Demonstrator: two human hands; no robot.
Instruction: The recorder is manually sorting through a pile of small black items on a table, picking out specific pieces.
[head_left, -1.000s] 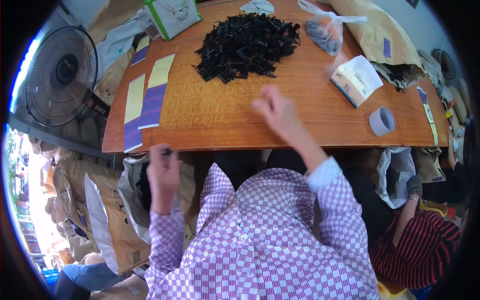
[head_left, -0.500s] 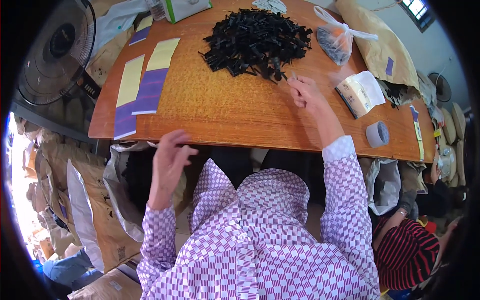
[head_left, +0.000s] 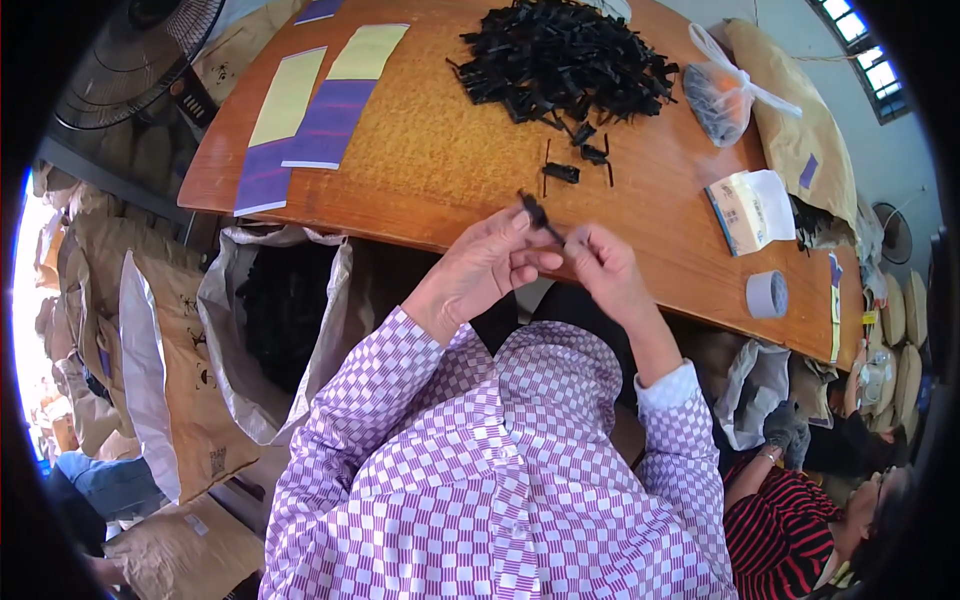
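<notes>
Above the front edge of the wooden table, my two hands are close together over a small black strip-like piece [head_left: 534, 209]. My left hand [head_left: 470, 268] pinches its body between thumb and fingers, with the other fingers curled below. The thumb and forefinger of my right hand [head_left: 612, 278] are closed at the piece's lower right end. Whether a small tool is also in that hand I cannot make out. Beyond my hands lie a loose black piece [head_left: 561, 173] and another one [head_left: 596, 154], both with thin tails. Behind them is a heap of similar black pieces [head_left: 565, 65].
Purple-and-yellow strips [head_left: 335, 110] lie at the table's left. On the right are a tissue packet [head_left: 745, 212], a tape roll [head_left: 767, 294], a tied plastic bag [head_left: 718, 105] and a brown sack [head_left: 790, 110]. An open white sack [head_left: 335, 330] stands below left; a co-worker in stripes [head_left: 785, 530] sits lower right.
My right hand has drawn back from the heap toward me, and my left has moved right to meet it. Some black pieces now lie apart from the heap. The view has shifted.
</notes>
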